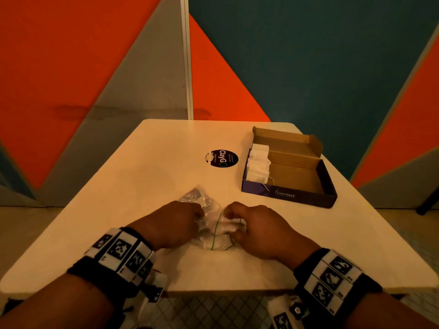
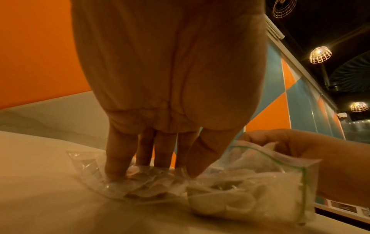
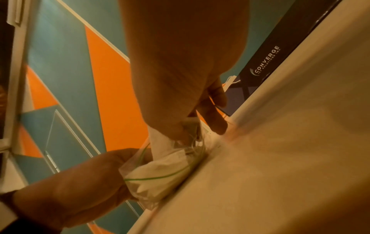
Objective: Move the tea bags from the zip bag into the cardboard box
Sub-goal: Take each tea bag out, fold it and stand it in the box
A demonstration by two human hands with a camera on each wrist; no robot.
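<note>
- Clear plastic, green zip line: the bag lies on the table right in front of the person, mouth turned toward the right hand, with a wad of white tea bags still inside.
- Left hand has its fingers pretty much straight, pressing the closed end of the bag flat on the table. Good anchor, I'd keep it there so the bag can't slide.
- Right hand's fingers are curled into the mouth, pinching tea bags and their strings. Can't tell how many it's got.
- Tip, my guess: pull out low and slow toward the box. The strings look tangled, so a quick yank could drag extras out or lift the whole bag.
- If the zip rim snags, spreading the mouth with the left thumb should help.
- The box is open, well off to the far right, with a row of white tea bags already stacked along its left side. The right part is bare cardboard, so that's where the next ones should go.
- Judging by both piles, roughly midway.
</note>
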